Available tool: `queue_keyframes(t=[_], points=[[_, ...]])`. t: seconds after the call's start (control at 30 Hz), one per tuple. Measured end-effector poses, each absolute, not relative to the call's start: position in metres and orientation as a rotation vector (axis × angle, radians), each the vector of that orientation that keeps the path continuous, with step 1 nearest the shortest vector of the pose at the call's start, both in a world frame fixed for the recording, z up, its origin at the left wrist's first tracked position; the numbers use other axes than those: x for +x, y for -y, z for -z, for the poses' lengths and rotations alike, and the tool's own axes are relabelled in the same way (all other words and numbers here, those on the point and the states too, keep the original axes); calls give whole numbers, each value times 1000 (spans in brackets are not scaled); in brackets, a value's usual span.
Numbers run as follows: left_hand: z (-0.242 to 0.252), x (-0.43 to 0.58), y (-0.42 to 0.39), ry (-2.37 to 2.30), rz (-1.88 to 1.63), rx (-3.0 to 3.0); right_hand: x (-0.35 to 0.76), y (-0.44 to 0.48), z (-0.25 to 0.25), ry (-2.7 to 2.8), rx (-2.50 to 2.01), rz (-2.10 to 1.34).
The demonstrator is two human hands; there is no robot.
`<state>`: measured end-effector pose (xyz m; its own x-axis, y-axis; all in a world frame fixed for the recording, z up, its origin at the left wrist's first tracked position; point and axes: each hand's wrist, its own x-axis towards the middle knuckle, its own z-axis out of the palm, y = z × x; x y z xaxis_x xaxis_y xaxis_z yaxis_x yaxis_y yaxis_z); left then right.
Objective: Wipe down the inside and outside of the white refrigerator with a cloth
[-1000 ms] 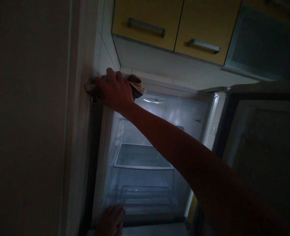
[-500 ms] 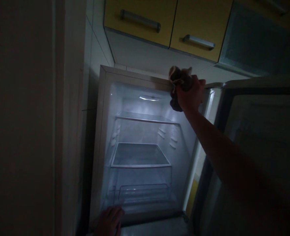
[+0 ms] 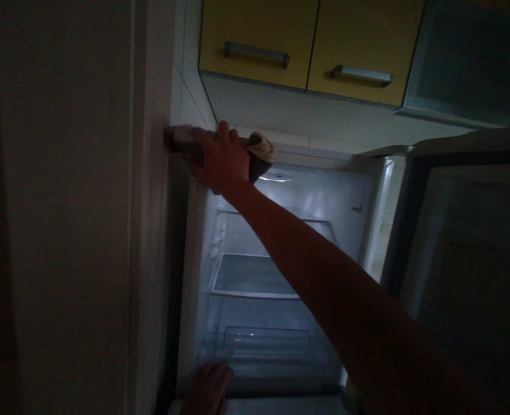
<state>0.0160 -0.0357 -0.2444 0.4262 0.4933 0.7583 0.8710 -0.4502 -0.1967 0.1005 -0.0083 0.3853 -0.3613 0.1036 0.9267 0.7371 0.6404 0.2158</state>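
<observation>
My right hand (image 3: 226,158) is closed around a bunched brown cloth (image 3: 262,151) at the top left front corner of an open refrigerator (image 3: 187,288). One end of the cloth reaches left toward the wooden door frame; whether it touches the frame I cannot tell. My right forearm crosses in front of the lit interior and hides part of the shelves. Low on the left, my left hand (image 3: 207,387) lies with its fingers on the bottom front edge of the compartment. Inside are a glass shelf (image 3: 246,274) and a clear plastic bin (image 3: 267,341).
The refrigerator door (image 3: 466,248) stands swung out on the right. Yellow wall cabinets (image 3: 259,26) with metal handles hang above. A wooden door frame (image 3: 153,230) rises close on the left. The room is dim.
My right hand has carried the cloth leftward along the refrigerator's top edge, from the right side to the left corner. My left hand stays at the lower edge. The view has shifted slightly.
</observation>
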Motion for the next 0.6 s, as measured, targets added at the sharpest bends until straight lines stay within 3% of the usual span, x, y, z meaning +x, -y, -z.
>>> queue_keyframes(t=[0.33, 0.6], points=[[238, 35, 49, 1303, 839, -2025, 80, 13, -277, 2020, -621, 680], [245, 36, 66, 1327, 838, -2132, 90, 22, -59, 2434, -400, 628]])
